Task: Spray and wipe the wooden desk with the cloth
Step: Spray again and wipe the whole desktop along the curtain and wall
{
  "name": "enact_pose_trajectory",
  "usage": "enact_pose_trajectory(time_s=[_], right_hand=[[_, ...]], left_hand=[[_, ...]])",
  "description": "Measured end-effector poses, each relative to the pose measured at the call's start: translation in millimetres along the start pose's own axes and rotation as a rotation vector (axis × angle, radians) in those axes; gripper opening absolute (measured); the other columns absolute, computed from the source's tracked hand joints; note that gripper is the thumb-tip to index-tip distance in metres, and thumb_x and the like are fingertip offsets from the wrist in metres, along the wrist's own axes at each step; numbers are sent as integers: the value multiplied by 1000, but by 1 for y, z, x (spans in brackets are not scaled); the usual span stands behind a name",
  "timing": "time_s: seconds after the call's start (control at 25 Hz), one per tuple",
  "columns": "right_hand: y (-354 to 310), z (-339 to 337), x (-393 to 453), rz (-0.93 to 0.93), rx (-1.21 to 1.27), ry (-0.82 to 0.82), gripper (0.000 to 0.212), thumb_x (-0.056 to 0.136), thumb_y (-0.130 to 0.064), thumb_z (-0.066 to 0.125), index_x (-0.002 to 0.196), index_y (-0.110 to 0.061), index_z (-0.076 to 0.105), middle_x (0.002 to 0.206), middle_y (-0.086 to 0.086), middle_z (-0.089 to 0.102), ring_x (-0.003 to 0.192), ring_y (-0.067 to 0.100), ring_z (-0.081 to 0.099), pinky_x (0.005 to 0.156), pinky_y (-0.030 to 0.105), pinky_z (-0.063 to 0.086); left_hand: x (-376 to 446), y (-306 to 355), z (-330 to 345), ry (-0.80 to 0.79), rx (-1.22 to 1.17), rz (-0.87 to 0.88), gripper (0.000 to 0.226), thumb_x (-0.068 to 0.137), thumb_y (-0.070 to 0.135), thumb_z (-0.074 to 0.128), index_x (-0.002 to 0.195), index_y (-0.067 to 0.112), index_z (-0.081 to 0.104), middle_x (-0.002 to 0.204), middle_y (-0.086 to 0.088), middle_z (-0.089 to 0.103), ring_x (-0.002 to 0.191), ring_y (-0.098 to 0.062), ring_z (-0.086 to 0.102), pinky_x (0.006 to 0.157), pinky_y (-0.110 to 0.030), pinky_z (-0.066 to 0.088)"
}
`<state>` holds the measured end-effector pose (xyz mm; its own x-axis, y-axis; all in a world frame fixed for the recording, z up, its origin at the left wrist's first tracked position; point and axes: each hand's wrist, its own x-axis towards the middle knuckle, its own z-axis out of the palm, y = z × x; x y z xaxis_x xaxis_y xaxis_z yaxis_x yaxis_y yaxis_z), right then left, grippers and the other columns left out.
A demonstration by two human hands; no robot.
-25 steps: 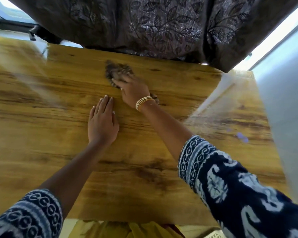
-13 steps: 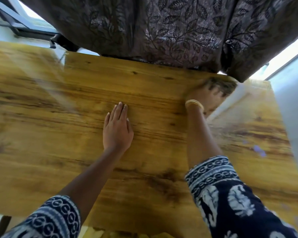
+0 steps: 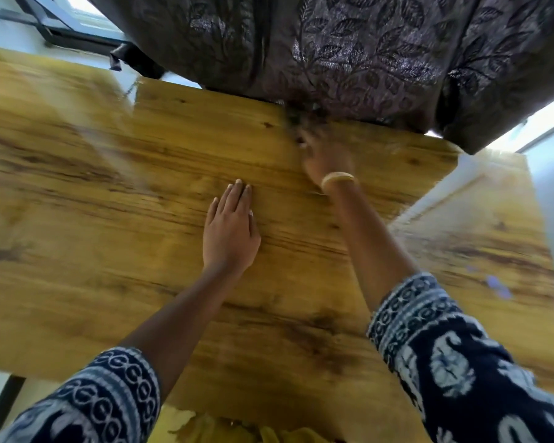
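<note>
The left hand (image 3: 229, 230) lies flat on the desk (image 3: 109, 251), palm down, fingers straight and close together, holding nothing; the right hand (image 3: 325, 158) reaches to the desk's far edge, blurred, pressing on the cloth (image 3: 296, 119), a dark smear just under the curtain (image 3: 349, 52); I cannot tell how its fingers lie; a bangle (image 3: 337, 180) circles that wrist.
</note>
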<state>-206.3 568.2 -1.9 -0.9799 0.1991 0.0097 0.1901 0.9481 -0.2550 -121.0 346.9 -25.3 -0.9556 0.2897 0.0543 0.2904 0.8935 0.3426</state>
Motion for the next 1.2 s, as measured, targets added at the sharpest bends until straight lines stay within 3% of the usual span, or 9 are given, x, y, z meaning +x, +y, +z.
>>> enact_pose_trajectory(time_s=[0.16,0.28,0.48,0.64,0.72,0.88,0.96,1.04,1.2], right_hand=[[115,-24,-45,503,-44,207,57,92,-28,40,147,-19,41,154,15,35,141,33,31,116,43,28],[94,-22,-51,455,-63,186,57,93,-27,42,149,-17,39,156,14,33,141,33,32,117,42,26],[-3,5,-165,-373,-126,-90,54,96,-29,40,150,-23,36,157,11,31,137,36,36,111,48,36],[34,-10,-234,-993,-12,-282,46,99,-26,40,144,-20,47,153,6,40,144,29,32,119,42,25],[80,-19,-200,-775,-62,-87,46,99,-30,38,142,-21,48,150,8,45,139,32,40,115,47,31],[156,-42,-136,225,-24,103,50,97,-27,45,147,-22,42,153,14,37,140,35,34,116,44,27],[140,-41,-132,455,-30,136,54,95,-30,44,148,-20,40,151,16,38,139,35,33,117,42,25],[84,-28,-147,364,-64,151,54,94,-31,43,147,-20,41,151,14,37,136,35,36,114,42,30],[-46,8,-238,-350,-127,-40,51,98,-35,44,148,-28,38,158,5,31,137,31,37,109,42,34]], left_hand=[[0,0,1,8,11,10,53,103,25,29,154,14,25,162,-2,22,150,-15,15,123,-36,13],[0,-2,2,34,-4,27,52,102,23,31,153,13,29,161,-4,25,150,-17,18,122,-36,14],[-5,-12,-7,88,-191,87,43,95,8,40,134,8,57,148,-10,48,142,-23,36,120,-41,18],[-48,-24,-18,100,-180,141,35,97,6,45,127,9,63,144,-11,52,140,-26,40,120,-46,22],[-70,-24,-18,77,-143,206,38,97,17,43,130,9,60,146,-11,50,139,-27,41,118,-46,24],[-99,-24,-20,72,-114,212,45,96,25,37,133,10,58,149,-11,46,141,-26,38,118,-47,25],[-112,-29,-20,81,-89,212,46,97,26,37,134,11,57,150,-9,45,143,-24,36,119,-46,23],[-123,-38,-22,106,-85,204,44,96,24,39,134,10,57,150,-8,45,143,-23,35,120,-45,22],[-138,-66,-31,126,-89,161,46,95,24,40,134,9,57,149,-10,46,142,-25,37,118,-45,22]])
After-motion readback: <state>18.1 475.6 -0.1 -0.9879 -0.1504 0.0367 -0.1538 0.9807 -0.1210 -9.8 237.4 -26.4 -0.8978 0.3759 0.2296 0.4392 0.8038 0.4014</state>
